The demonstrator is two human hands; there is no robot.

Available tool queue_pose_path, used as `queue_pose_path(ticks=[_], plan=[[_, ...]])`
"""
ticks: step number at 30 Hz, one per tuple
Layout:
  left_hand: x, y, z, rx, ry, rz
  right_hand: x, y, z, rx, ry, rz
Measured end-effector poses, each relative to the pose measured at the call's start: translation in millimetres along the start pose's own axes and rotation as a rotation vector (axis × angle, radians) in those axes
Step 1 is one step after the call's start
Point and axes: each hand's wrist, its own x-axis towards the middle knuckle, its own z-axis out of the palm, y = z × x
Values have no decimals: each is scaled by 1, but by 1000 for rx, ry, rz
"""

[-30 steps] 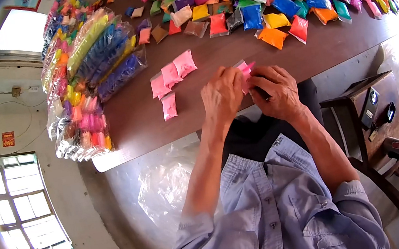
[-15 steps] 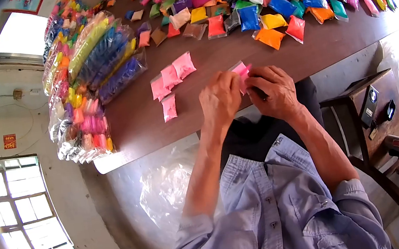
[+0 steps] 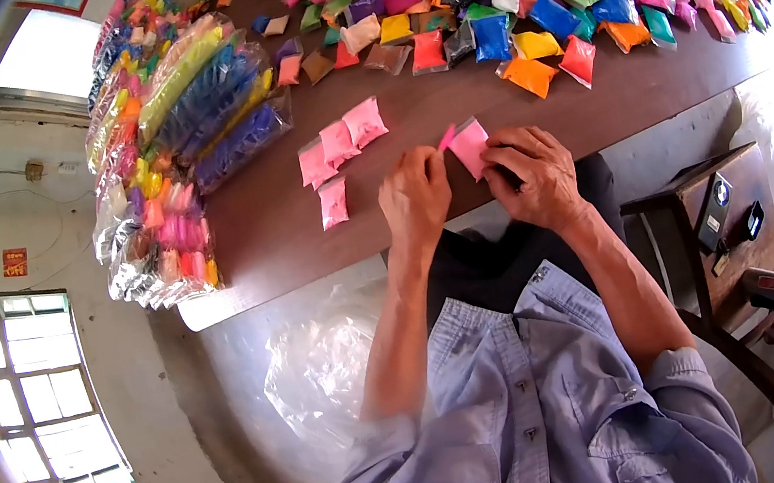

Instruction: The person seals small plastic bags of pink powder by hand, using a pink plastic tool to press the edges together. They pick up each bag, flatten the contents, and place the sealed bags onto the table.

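My right hand [image 3: 537,181] pinches the edge of a small clear packet of pink stuff [image 3: 470,148] above the table's front edge. Just left of it, my left hand [image 3: 414,197] is closed, with a thin bright pink strip [image 3: 447,137] sticking up from its fingertips. What the strip is, I cannot make out. Farther left on the table lie more light pink packets: three overlap in a slanting row [image 3: 338,142], and a single packet [image 3: 333,204] rests just below them.
Many colourful packets [image 3: 537,44] are heaped along the back of the brown table [image 3: 278,231]. Bundled bags of coloured packets [image 3: 242,143] are stacked at its left end. A wooden stool [image 3: 693,191] with a dark phone-like object stands right; clear plastic [image 3: 316,368] lies below left.
My hands have moved apart, the left one going left with the bright pink strip. The pink packet, held by my right hand, now shows more fully between them.
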Motion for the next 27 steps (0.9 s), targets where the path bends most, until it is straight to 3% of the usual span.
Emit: queue_pose_path(ticks=[6,8,12,14,17,21,27], plan=[[-10,11,-4,-212,42,-36,-1,0,0,5,-12,19],[-19,13,-1,-150,6,71,-2,1,1,2,7,5],[-9,-4,3,-17,22,-70,-3,2,0,-14,-21,1],[-7,-8,1,-22,47,-48,-4,4,1,-7,-58,14],[-13,-8,-5,-101,84,-18,0,-4,-7,-21,-121,24],[-22,-9,-5,-285,106,-161,0,-11,-4,-63,-135,49],[-23,-8,-16,-359,78,-261,2,-20,4,-158,9,97]])
